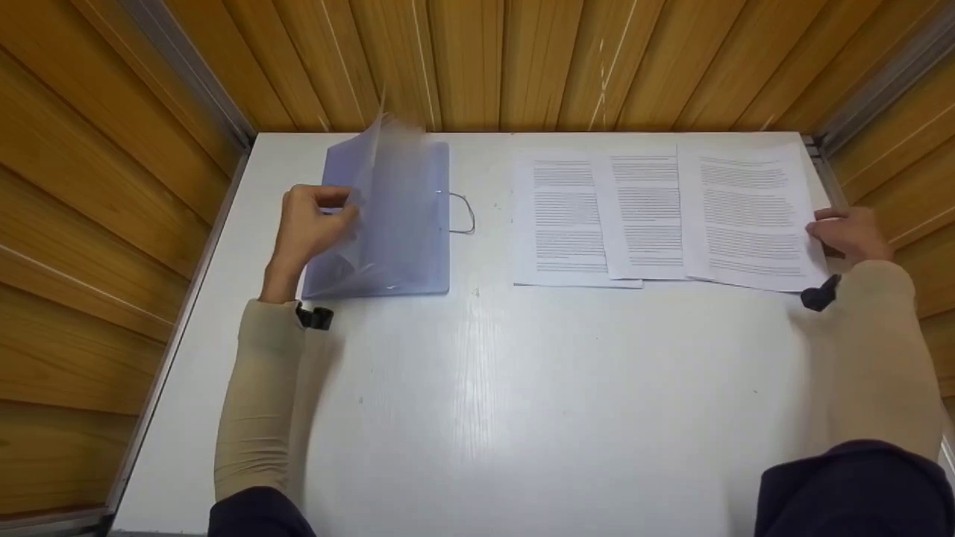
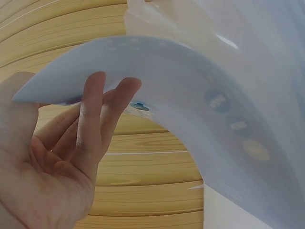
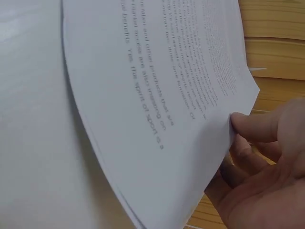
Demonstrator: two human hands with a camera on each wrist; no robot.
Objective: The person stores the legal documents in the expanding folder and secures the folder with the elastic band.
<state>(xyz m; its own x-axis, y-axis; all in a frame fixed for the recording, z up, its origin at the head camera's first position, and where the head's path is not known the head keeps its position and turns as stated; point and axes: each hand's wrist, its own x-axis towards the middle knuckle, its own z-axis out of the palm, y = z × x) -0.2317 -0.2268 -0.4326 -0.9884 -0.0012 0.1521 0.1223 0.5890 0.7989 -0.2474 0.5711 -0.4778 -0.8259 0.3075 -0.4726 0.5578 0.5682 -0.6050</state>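
A translucent bluish plastic folder (image 1: 425,261) lies at the back left of the white table, its leaf raised. My left hand (image 1: 310,227) pinches the left edge of that plastic leaf (image 2: 157,71), which bends in a broad curve in the left wrist view. Across the back right lie three overlapping piles or sheets of printed paper: left (image 1: 567,216), middle (image 1: 647,212) and right (image 1: 750,224). With thumb and fingers my right hand (image 1: 850,231) pinches the outer edge of the right paper (image 3: 157,171), lifted a little there. Some fingertips are hidden beneath it.
A thin cord loop (image 1: 470,214) sticks out from the folder's right side. Wooden slat walls (image 1: 477,67) stand behind the table and on both sides. The white tabletop (image 1: 522,395) stretches in front of the papers.
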